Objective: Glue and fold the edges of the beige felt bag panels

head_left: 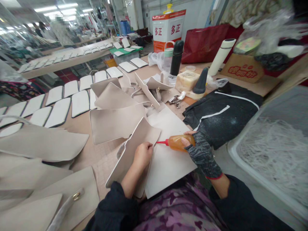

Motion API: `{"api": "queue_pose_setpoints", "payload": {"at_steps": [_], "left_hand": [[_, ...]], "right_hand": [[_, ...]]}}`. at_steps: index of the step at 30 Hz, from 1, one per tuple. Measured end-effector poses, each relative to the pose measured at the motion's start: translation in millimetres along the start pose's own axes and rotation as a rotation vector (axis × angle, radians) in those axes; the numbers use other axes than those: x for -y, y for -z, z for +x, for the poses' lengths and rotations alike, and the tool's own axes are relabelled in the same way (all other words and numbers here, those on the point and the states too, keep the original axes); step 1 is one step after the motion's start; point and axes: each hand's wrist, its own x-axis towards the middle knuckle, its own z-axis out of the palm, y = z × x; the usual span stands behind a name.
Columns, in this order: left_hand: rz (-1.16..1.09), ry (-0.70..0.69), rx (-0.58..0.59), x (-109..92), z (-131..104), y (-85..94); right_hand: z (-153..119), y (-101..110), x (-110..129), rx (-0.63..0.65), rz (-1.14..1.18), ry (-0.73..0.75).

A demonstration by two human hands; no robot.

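Note:
My left hand (pixel 143 154), bare, is closed on the edge of a beige bag panel (pixel 130 154) that stands tilted in front of me. My right hand (pixel 201 150), in a dark grey fingerless glove, is wrapped round a squeeze bottle (pixel 179 142) of amber liquid. The bottle lies nearly level, and its red nozzle points left, with the tip at the panel's edge beside my left fingers. Under the bottle lies a flat pale sheet (pixel 170 163).
More beige bag pieces (pixel 117 120) lie beyond and at left. White padded panels (pixel 57 112) stand in rows behind. Black cloth (pixel 216 112), a dark bottle (pixel 176 57) and a bin of white scraps (pixel 274 154) are at right. A person (pixel 64 32) is far back.

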Motion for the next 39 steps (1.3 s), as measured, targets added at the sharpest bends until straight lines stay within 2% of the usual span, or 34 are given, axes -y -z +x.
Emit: {"api": "queue_pose_setpoints", "payload": {"at_steps": [19,31,39], "left_hand": [[-0.041,-0.011,-0.008,5,3,-2.1],[-0.075,-0.015,0.006,7,3,-2.2],[-0.086,-0.011,-0.002,8,4,-3.5]], "right_hand": [[-24,3,12,0.108,0.08,-0.145],[-55,8,28,0.256,0.133,-0.196],[-66,12,39,0.357,0.167,-0.216]]}}
